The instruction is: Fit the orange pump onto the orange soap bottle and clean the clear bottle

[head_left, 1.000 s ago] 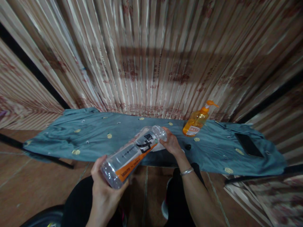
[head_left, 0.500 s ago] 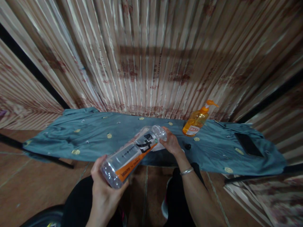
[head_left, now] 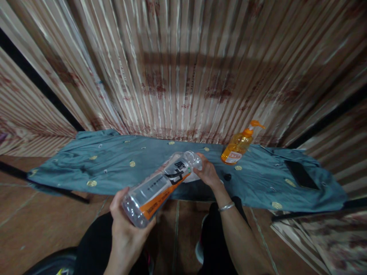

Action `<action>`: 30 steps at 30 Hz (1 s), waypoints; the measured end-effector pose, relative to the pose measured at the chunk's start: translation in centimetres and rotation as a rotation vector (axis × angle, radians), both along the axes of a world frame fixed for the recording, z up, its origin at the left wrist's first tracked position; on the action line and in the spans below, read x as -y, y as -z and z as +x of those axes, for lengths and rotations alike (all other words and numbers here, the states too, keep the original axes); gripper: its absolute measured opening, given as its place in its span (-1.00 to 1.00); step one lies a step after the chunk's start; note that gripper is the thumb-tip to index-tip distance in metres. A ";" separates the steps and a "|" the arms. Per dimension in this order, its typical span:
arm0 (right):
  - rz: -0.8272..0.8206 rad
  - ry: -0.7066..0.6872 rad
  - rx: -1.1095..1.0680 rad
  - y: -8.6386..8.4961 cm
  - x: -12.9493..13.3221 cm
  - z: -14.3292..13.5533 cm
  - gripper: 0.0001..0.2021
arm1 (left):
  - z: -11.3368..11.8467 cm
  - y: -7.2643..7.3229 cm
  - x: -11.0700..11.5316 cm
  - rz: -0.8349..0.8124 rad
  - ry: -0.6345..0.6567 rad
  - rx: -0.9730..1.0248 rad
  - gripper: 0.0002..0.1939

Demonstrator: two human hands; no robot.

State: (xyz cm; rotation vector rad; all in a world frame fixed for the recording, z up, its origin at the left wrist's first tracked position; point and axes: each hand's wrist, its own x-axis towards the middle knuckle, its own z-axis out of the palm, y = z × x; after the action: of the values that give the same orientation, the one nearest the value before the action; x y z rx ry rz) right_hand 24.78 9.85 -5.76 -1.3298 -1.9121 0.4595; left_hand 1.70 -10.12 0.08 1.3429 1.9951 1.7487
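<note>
A clear plastic bottle (head_left: 160, 187) with an orange, grey and black label lies slanted between my hands, above the front of the cloth-covered table. Its base rests in the grip of my left hand (head_left: 127, 225), the fingers wrapped round it. At the neck end, my right hand (head_left: 208, 172) is closed on the bottle; a silver bangle circles that wrist. Something white (head_left: 190, 176), perhaps paper or cloth, shows partly behind the neck, mostly hidden. Just right of my right hand, a small black round thing (head_left: 227, 177), possibly a cap, lies on the cloth.
An orange pump bottle (head_left: 233, 149) stands at the back right of the blue-green tablecloth (head_left: 114, 160). Farther right lies a flat black phone-like thing (head_left: 300, 175). Pleated curtains (head_left: 183, 76) hang behind and beside the table, with dark poles (head_left: 40, 82) at the sides.
Almost nothing differs. Both hands keep hold of the plastic bottle in the same pose, and the view has shifted very slightly.
</note>
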 end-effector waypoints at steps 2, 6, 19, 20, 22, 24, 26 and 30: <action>-0.001 0.006 0.000 0.0 0.0 0.0 -0.39 | 0.0 0.0 0.0 0.003 0.006 0.000 -0.05; -0.020 0.004 0.007 -0.1 0.1 0.0 -0.40 | -0.1 0.0 0.0 -0.005 0.014 -0.020 -0.07; -0.026 0.009 0.023 -0.1 0.1 0.1 -0.38 | -0.2 0.3 0.0 0.009 0.003 -0.006 -0.05; -0.028 0.009 0.024 -0.2 0.1 0.1 -0.38 | -0.1 0.3 -0.1 0.017 0.009 0.004 -0.06; -0.037 0.005 0.027 -0.3 0.1 0.1 -0.39 | 0.0 0.4 -0.1 0.036 0.016 0.018 -0.07; -0.051 -0.002 0.030 -0.4 0.1 0.1 -0.38 | 0.0 0.5 -0.1 0.054 0.018 0.023 -0.07; -0.060 -0.008 0.029 -0.4 0.1 0.2 -0.38 | 0.0 0.6 -0.1 0.049 0.008 0.015 -0.06; -0.051 -0.016 0.015 -0.2 0.0 0.3 -0.36 | -0.2 0.8 0.1 0.003 -0.015 -0.008 -0.04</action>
State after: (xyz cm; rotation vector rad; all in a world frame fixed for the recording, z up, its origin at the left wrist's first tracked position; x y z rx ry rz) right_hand 25.05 9.82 -5.57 -1.3555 -1.9357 0.5109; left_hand 1.53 -10.18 -0.72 1.3416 2.0122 1.7567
